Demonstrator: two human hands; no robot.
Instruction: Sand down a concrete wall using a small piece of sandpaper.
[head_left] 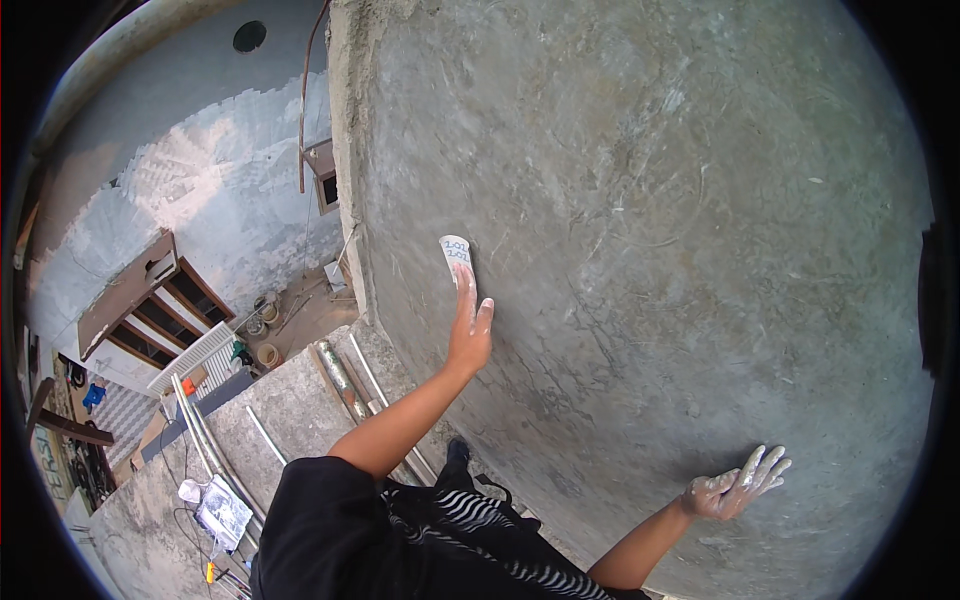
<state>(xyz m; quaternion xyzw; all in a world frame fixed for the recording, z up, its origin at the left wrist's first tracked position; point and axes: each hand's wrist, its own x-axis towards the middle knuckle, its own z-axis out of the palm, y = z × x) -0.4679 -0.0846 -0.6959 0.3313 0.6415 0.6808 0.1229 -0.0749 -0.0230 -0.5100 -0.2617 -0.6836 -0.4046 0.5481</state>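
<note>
A small strip of sandpaper (457,250), white-backed with blue print, lies against a grey plastered wall (620,230). My left hand (468,325) presses it to the wall with outstretched fingers over its lower end, the thumb apart on the right. Farther right and lower, my right hand (735,487) is at the wall with its fingers spread and nothing in them. White powder coats the fingers of my right hand, and some shows on my left fingertips.
Rough concrete ledge (290,410) below the wall carries several pipes (342,380). A phone-like bright panel (223,513) with cables lies at the lower left. Beyond the ledge's edge is a drop to a yard with buckets (268,355) and a patchy painted house wall (200,170).
</note>
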